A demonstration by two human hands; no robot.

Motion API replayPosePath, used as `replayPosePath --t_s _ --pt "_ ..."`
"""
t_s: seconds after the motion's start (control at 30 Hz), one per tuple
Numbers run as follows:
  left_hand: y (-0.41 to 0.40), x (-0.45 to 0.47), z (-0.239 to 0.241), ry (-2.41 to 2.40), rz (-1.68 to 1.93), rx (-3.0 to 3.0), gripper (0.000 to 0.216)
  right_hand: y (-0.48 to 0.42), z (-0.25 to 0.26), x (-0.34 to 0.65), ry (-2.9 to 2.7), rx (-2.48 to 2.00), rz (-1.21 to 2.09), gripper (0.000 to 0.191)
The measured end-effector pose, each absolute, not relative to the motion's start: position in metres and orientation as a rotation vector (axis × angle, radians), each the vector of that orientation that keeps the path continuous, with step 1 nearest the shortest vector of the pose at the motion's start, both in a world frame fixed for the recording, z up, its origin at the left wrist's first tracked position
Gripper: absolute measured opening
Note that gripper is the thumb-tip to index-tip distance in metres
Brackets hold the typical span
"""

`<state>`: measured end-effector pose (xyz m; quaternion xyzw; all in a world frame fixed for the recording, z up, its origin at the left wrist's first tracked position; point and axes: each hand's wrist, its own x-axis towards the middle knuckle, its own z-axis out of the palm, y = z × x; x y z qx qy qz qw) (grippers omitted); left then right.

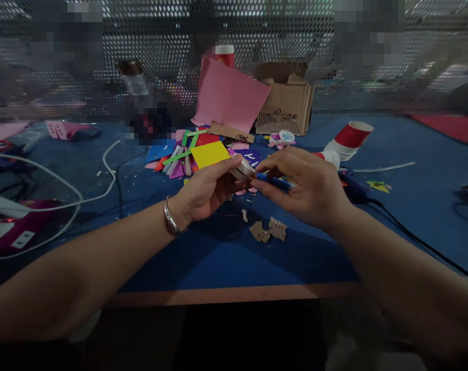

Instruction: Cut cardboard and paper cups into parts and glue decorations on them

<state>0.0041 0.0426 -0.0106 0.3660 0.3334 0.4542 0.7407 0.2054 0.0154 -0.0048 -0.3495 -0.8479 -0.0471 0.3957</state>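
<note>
My left hand (209,193), with a silver bracelet at its wrist, is closed around a small white round piece (244,170) like a short cylinder; a dark line runs along it. My right hand (301,183) meets it from the other side, thumb and index finger pinched near its edge. Under the right fingers lies a long blue piece (274,180), slim like a strip or pen; I cannot tell its kind. Just beyond the hands is a yellow paper square (211,153) on a pile of coloured paper. Torn cardboard scraps (268,230) lie below the hands.
A pink sheet (232,95) and a cardboard box (285,105) stand at the back. To the right are red-and-white paper cups (352,138) and a black cable (407,232). White cables (77,198) loop at left beside a purple device (23,226).
</note>
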Motion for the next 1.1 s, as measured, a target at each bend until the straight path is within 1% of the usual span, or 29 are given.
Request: replayPosePath --t_s 0.33,0.6,1.1 --pt "0.042 0.004 -0.018 0.648 0.946 0.893 0.021 0.016 -0.005 0.204 -2.215 -0.895 -0.044 0.008" --pt "0.043 0.004 -0.018 0.665 0.929 0.869 0.019 0.016 -0.005 0.202 -2.193 -0.876 0.132 0.004" --pt "0.047 0.000 -0.023 0.615 0.889 0.996 0.018 0.012 -0.003 0.201 -2.185 -0.891 0.099 0.006"
